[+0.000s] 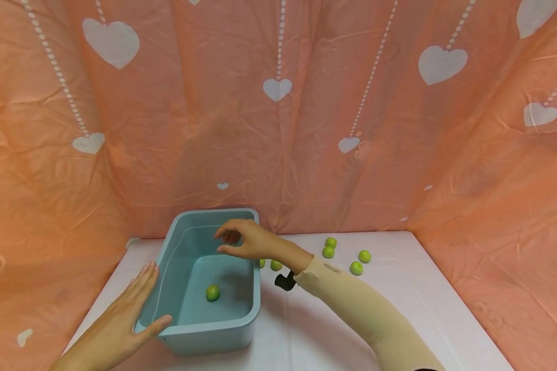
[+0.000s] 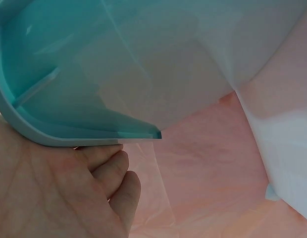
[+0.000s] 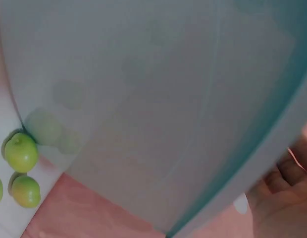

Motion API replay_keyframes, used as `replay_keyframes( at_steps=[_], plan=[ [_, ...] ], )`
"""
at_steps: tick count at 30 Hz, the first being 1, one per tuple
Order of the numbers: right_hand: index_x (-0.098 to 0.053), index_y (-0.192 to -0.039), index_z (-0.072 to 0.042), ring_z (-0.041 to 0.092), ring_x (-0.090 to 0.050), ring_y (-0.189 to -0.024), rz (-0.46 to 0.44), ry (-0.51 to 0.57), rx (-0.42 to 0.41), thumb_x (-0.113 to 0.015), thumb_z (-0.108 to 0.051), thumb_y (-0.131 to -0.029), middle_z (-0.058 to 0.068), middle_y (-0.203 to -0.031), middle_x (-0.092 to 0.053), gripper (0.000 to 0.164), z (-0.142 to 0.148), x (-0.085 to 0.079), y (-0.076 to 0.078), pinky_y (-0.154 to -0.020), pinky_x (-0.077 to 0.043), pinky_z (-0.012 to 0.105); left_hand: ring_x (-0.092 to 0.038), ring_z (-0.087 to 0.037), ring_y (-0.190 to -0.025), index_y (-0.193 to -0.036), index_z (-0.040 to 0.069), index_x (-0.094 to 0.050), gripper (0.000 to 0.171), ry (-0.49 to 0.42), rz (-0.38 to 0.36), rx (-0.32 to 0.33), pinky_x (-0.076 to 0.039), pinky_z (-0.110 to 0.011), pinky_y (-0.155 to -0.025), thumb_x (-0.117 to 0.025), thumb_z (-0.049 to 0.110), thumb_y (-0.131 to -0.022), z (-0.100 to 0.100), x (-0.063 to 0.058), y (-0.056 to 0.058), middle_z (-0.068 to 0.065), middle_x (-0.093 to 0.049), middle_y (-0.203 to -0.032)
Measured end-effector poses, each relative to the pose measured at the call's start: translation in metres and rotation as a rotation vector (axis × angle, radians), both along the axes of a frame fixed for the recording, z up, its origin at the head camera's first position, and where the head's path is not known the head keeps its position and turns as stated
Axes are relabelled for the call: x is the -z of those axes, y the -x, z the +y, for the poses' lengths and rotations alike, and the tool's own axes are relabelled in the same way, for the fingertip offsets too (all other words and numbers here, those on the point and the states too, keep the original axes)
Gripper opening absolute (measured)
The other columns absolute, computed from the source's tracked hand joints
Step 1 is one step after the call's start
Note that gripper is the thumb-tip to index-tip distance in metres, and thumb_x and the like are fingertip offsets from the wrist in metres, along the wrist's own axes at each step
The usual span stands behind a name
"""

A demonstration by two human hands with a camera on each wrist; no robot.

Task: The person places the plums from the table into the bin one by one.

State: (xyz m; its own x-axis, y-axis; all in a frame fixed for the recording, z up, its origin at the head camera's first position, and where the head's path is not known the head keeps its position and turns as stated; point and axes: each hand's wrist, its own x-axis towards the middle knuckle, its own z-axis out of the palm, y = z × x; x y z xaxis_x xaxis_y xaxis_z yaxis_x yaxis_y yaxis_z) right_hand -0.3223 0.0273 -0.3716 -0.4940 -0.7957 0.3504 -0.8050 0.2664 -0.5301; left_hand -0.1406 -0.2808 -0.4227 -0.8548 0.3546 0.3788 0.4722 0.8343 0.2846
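Observation:
A blue-grey plastic tub [image 1: 209,326] stands on the white table with one small round green fruit [image 1: 212,292] on its floor. My left hand [image 1: 125,317] rests at the tub's near left rim, fingers straight and thumb spread over the front corner. In the left wrist view the palm lies against the tub's rim [image 2: 54,141]. Over the right side of the tub reaches my right hand [image 1: 246,239], fingers loosely bent and thumb apart, with nothing seen between them. The right wrist view shows that hand's fingers [image 3: 284,181] past the tub rim.
Right of the tub, two green fruits [image 1: 276,265] lie close to its wall, partly behind the right forearm. Several more green fruits [image 1: 328,251] are farther right on the white tabletop [image 1: 399,299]. An orange-pink curtain [image 1: 278,134] with white hearts encloses the back and sides.

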Motion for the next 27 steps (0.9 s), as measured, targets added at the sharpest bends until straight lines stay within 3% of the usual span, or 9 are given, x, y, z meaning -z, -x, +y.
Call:
replay_keyframes(
  at_steps=[7,12,16,23,27],
  plan=[
    [-0.074,-0.126,-0.004,0.01,-0.067,-0.097,0.025,0.15,0.039,-0.08,-0.012,-0.098,0.008,-0.112,-0.074,0.03,0.024,0.002,-0.004,-0.09,-0.06,0.032,0.008,0.004,-0.159,-0.17,-0.001,-0.023,0.105,0.003,0.006,-0.002,0.008,-0.006,-0.117,-0.083,0.042,-0.094,-0.001,0.001,0.0,-0.018,-0.02,-0.177],
    [-0.073,-0.124,-0.002,0.013,-0.068,-0.098,0.001,0.253,0.037,-0.081,-0.006,-0.096,0.008,-0.111,-0.072,0.03,0.04,0.007,-0.008,-0.088,-0.062,0.043,0.009,0.004,-0.159,-0.17,-0.001,-0.022,0.105,-0.001,-0.013,0.0,0.008,-0.005,-0.116,-0.081,0.042,-0.095,0.0,0.001,0.0,-0.018,-0.018,-0.178],
    [-0.073,-0.125,-0.002,0.015,-0.068,-0.098,-0.011,0.317,0.041,-0.08,-0.003,-0.096,0.009,-0.112,-0.071,0.03,0.054,0.012,-0.011,-0.085,-0.063,0.044,0.008,0.002,-0.16,-0.17,0.0,-0.021,0.105,-0.004,-0.02,-0.003,0.008,-0.005,-0.116,-0.081,0.042,-0.095,0.0,0.001,0.0,-0.018,-0.018,-0.178],
    [-0.074,-0.125,-0.005,0.015,-0.067,-0.096,0.034,0.34,0.104,-0.081,-0.006,-0.096,0.007,-0.111,-0.07,0.03,0.076,0.019,-0.016,-0.087,-0.062,0.038,0.006,0.0,-0.161,-0.171,0.001,-0.021,0.104,-0.011,-0.024,-0.004,0.008,-0.005,-0.115,-0.081,0.042,-0.096,0.0,0.001,-0.001,-0.015,-0.016,-0.178],
    [-0.074,-0.125,-0.002,0.016,-0.068,-0.095,0.062,0.348,0.122,-0.081,-0.002,-0.094,0.01,-0.108,-0.07,0.031,0.089,0.025,-0.018,-0.086,-0.062,0.042,0.006,0.001,-0.16,-0.171,0.001,-0.021,0.104,-0.011,-0.02,0.0,0.008,-0.005,-0.116,-0.081,0.041,-0.096,0.0,0.001,0.0,-0.016,-0.016,-0.178]
  ],
)
